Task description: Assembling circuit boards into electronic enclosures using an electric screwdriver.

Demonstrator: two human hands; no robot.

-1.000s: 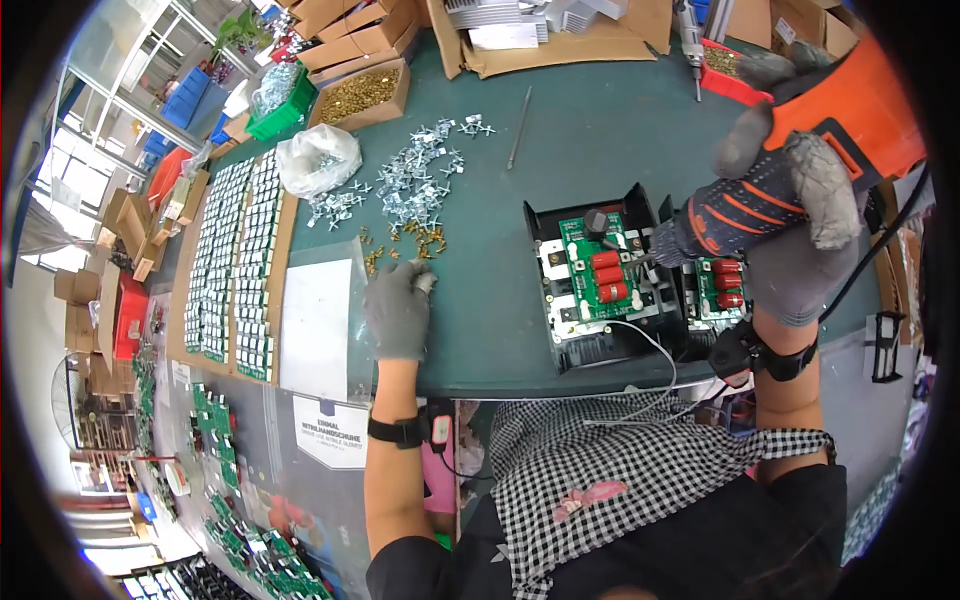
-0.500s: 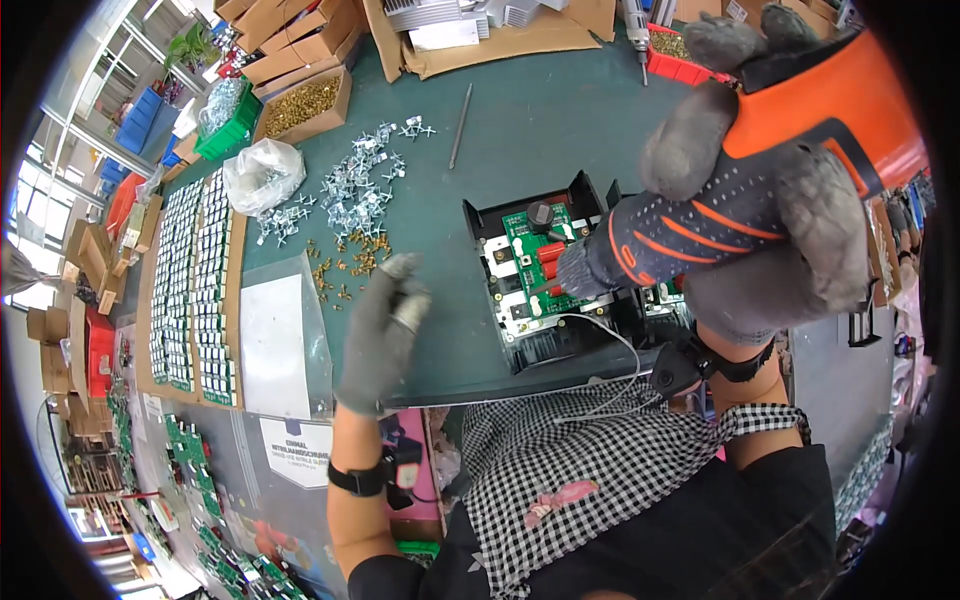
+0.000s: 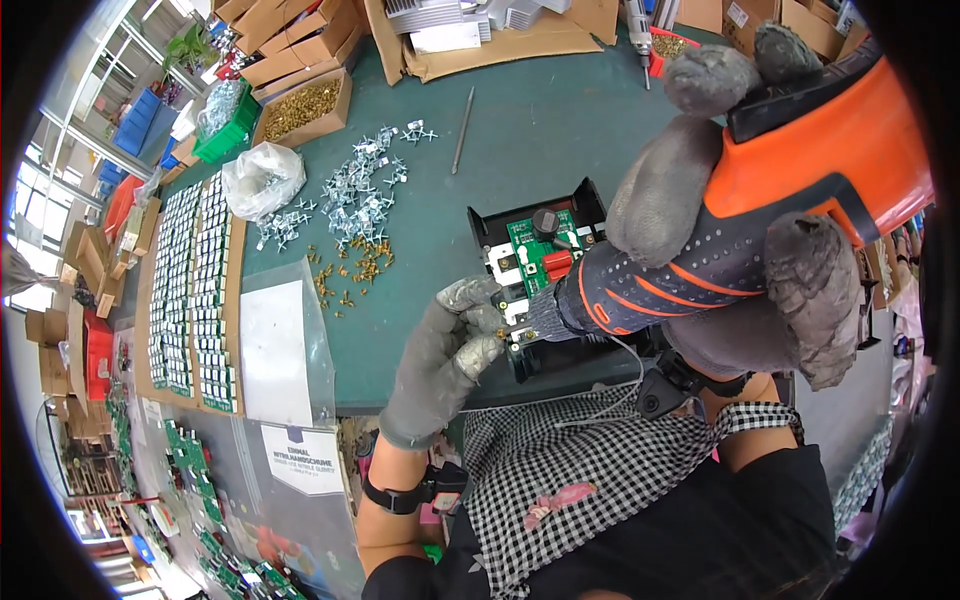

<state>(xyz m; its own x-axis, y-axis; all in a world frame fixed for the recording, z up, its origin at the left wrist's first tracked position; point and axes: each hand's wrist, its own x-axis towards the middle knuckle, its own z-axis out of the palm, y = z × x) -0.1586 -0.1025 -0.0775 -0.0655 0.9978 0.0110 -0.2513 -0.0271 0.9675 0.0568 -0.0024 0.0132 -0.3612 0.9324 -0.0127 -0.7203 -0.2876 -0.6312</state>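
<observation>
My gloved right hand (image 3: 690, 190) is wrapped around an orange and black power screwdriver (image 3: 690, 265), which slants down to the left. Its tip ends at the lower left of a green circuit board (image 3: 522, 242) in a black housing (image 3: 588, 208). My gloved left hand (image 3: 435, 365) is closed there, fingertips pinching a small brass screw (image 3: 502, 333) beside the driver's tip. Red cylindrical parts (image 3: 557, 262) and a black round component (image 3: 544, 222) stand on the board. The driver and my right hand hide the housing's right side.
Brass screws (image 3: 365, 262) and silver metal clips (image 3: 365, 190) lie loose left of the housing. Farther left are a plastic bag (image 3: 263, 180) and rows of small boards (image 3: 178, 290). A thin metal rod (image 3: 463, 130) lies behind. Cardboard boxes (image 3: 500, 55) line the back edge.
My left hand has moved right and up from the bare table to the housing's lower-left corner, and its fingers have closed. The screwdriver's tip has shifted left and down to meet it.
</observation>
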